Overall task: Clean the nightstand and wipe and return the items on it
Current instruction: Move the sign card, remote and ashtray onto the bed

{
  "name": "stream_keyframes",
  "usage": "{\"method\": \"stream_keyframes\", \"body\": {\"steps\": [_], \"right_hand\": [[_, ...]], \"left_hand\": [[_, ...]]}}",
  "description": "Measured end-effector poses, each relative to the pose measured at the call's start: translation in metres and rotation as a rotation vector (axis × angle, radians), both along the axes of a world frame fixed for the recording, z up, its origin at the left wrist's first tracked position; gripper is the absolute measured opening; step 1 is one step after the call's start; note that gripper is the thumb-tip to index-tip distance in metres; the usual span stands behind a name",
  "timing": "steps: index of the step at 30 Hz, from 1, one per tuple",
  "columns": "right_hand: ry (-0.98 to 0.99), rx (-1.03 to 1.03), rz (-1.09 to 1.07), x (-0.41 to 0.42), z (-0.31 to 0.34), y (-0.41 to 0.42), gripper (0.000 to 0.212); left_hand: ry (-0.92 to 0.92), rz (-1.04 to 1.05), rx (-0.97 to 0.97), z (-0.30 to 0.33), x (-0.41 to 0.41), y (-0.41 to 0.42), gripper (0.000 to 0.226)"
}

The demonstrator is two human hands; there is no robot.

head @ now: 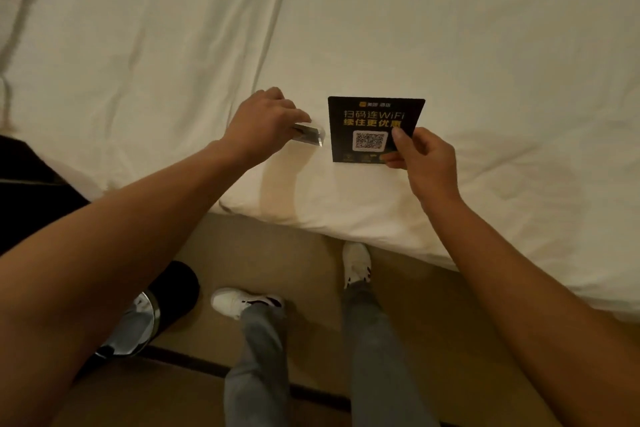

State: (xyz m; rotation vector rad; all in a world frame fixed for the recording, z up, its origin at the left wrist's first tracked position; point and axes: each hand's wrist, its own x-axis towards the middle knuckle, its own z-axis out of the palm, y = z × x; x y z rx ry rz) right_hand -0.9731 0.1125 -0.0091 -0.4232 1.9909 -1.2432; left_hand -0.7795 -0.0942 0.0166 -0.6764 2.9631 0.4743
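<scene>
Right hand [424,158] is pinching the black WiFi card [372,125] over the bed [485,45]. Left hand [263,121] is gripping a small shiny item [310,135]. Likely best: laying both flat, well apart.

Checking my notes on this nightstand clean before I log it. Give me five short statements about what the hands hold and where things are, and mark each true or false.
1. The right hand pinches a black card printed with a QR code. True.
2. The left hand is empty. False: it holds a small clear, shiny object; what it is cannot be told.
3. Both hands are over the white bed sheet. True.
4. The black card lies flat on the floor. False: it is held above the bed.
5. The person stands barefoot. False: white shoes are on both feet.
</scene>
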Motion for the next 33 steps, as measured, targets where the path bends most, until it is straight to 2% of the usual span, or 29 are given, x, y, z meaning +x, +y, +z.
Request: {"method": "stream_keyframes", "body": {"steps": [5,13,19,25,29,33], "right_hand": [[-0.048,-0.011,-0.057,-0.005,-0.012,0.015,0.017],[-0.085,-0.007,-0.118,-0.002,-0.028,0.021,0.020],[-0.035,0.030,-0.072,-0.008,-0.024,0.020,0.026],[0.269,0.166,0.020,-0.014,-0.005,0.025,0.044],[0.577,0.086,0.108,-0.023,0.031,0.026,0.060],[0.790,0.029,0.208,-0.022,0.068,-0.004,0.064]], "left_hand": [[-0.078,-0.031,0.019,-0.013,-0.015,0.004,0.030],[-0.148,-0.060,0.017,-0.027,-0.022,0.007,0.026],[-0.161,-0.058,-0.032,-0.037,-0.020,0.006,0.030],[-0.148,-0.024,0.025,-0.037,-0.015,0.001,0.042],[-0.076,0.029,0.056,-0.019,-0.005,-0.007,0.058],[0.088,0.152,0.023,0.004,0.019,-0.026,0.059]]}}
